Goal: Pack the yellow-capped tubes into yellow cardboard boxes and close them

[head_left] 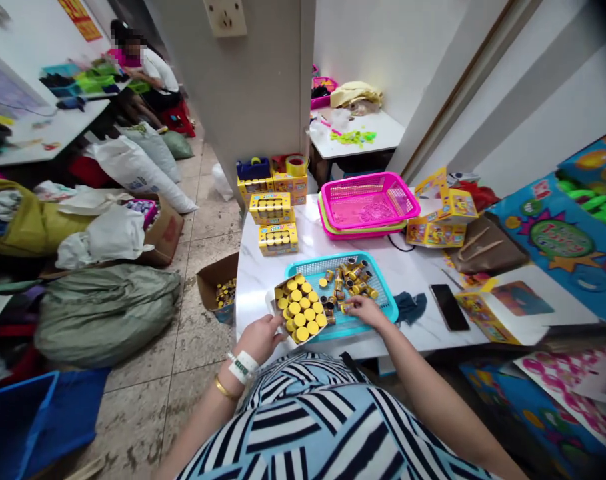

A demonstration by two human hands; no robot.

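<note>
My left hand (261, 339) grips the side of a small open box (295, 342), its fingers at the near left wall. Several rows of small tubs with yellow lids (303, 310) stand upright in that box, which rests tilted over the left end of a blue plastic basket (377, 270). Over the basket's near right part, my right hand (363, 311) pinches a small yellow tub (347, 307) between thumb and fingers. More such tubs (355, 283) lie loose in the basket, some on their sides, some showing dark ends.
Packed yellow boxes (277, 239) stand at the table's back left. Stacked pink and green baskets (370, 200) sit behind the blue one. A phone (449, 307) and a dark cloth (411, 307) lie right. A carton of tubs (207, 283) stands left; a seated person (157, 73) is far off.
</note>
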